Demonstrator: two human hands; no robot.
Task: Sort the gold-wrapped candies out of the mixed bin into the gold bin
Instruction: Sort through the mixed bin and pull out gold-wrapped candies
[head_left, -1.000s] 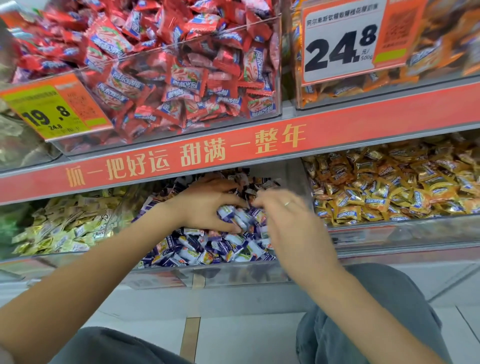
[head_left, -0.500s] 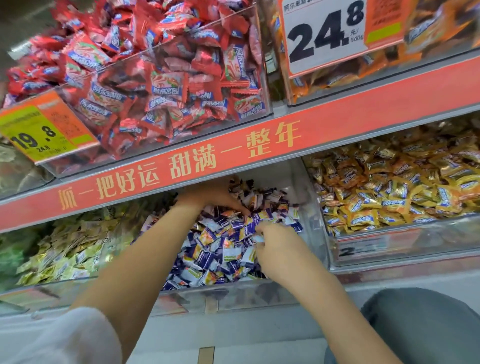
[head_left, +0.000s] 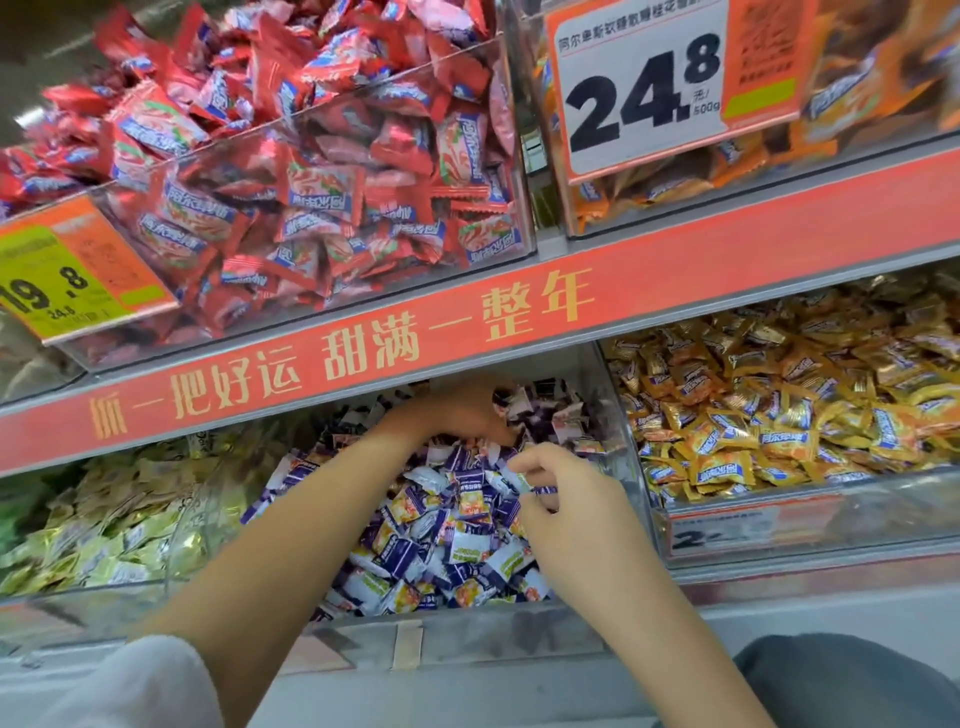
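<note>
Nearest the camera, a pale sleeve (head_left: 130, 686) is covering the left upper arm, and a grey trouser knee (head_left: 841, 680) is showing at the lower right. Both forearms are reaching up into the mixed bin (head_left: 636, 467), a clear-walled compartment on the lower shelf.

The right hand (head_left: 566, 509) is hovering over the middle of the heap, its fingers (head_left: 524, 457) curling and pinching a small, pale-wrapped candy (head_left: 522, 480); whether that piece is gold I cannot tell. Farther in, the left hand (head_left: 457, 410) is lying on the back of the pile under the shelf edge, and whether its fingers are gripping anything I cannot tell, since they are sinking among the wrappers.

Purple-and-white candies (head_left: 467, 545) are filling the bin, with a few gold-wrapped candies (head_left: 402, 506) lying scattered among them. Just right of it, the gold bin (head_left: 779, 514) is holding a heap of gold pieces. To the left, yellow-green candies (head_left: 104, 519) are sitting in another compartment.

Above, the red shelf strip (head_left: 727, 249) is carrying gold lettering, with red candies (head_left: 311, 182) and a 24.8 price tag (head_left: 644, 88) beyond.
</note>
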